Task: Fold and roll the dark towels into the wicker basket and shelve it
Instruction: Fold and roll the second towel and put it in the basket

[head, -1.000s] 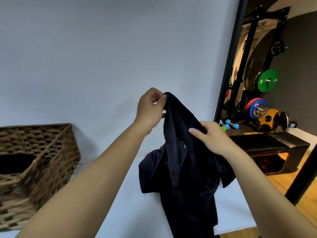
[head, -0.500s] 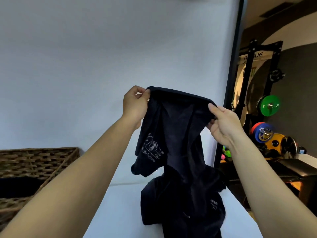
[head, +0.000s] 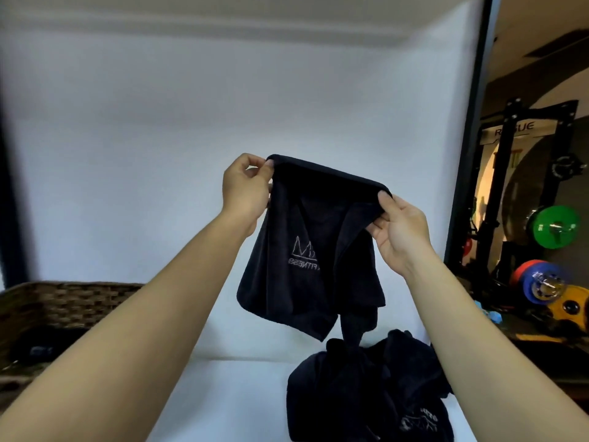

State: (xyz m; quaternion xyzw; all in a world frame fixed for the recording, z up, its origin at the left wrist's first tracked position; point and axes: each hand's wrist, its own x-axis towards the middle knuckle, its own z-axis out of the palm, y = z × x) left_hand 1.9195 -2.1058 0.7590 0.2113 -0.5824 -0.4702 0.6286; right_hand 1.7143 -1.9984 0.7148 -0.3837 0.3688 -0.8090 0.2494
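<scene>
A dark towel [head: 306, 250] with a pale fitness logo hangs in the air in front of a white wall. My left hand [head: 245, 189] pinches its upper left corner. My right hand [head: 398, 231] pinches the upper right edge, a little lower than the left. The towel's top edge is stretched between both hands and its lower part droops toward a heap of more dark towels [head: 366, 393] lying on the white table [head: 229, 400]. At the left edge stands the wicker basket [head: 63, 304], with something dark inside, partly hidden by my left forearm.
A black post [head: 468, 138] marks the wall's right end. Behind it is a gym area with a black rack [head: 516, 173], a green weight plate [head: 556, 226] and red, blue and yellow plates [head: 541, 282] lower down.
Both hands have lifted the towel higher and spread it apart along its top edge. The logo now faces me, and the towel hangs free of the heap on the table.
</scene>
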